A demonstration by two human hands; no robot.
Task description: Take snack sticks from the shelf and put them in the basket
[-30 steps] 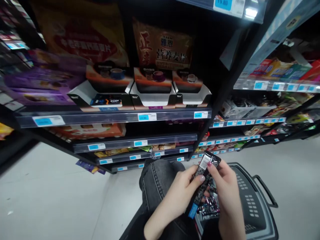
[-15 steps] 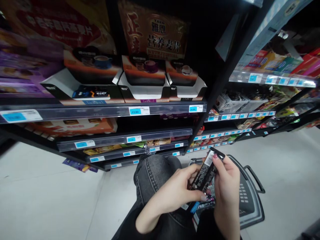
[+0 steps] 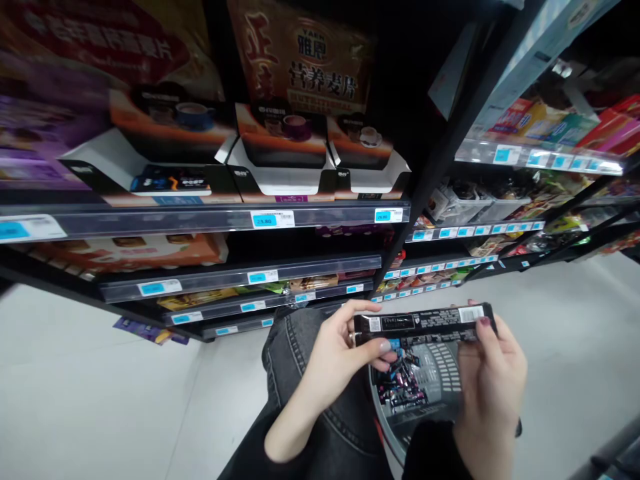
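Level in front of me is a long, narrow black stick packet (image 3: 420, 321) with small print, a barcode near its right end and a square code at its left. My left hand (image 3: 345, 343) grips the left end, thumb in front. My right hand (image 3: 495, 367) pinches the right end, thumb below the barcode. A bit of blue shows under the packet near my left fingertips; I cannot tell what it belongs to. Beneath my hands stands a grey shopping basket (image 3: 447, 367), with several small dark, pink and blue stick packets (image 3: 400, 387) lying inside.
Open display boxes (image 3: 280, 180) line the shelf ahead; the left one holds a dark blue packet (image 3: 173, 180). Behind them stands a brown cereal bag (image 3: 305, 60). Purple packs (image 3: 150, 331) lie on the floor by the lowest shelf. My bent knee (image 3: 295, 347) is left of the basket.
The black packet has turned from steeply slanted to nearly level, its print now facing me. My right hand has moved right and down, my left hand slightly left and up. More of the basket's contents shows.
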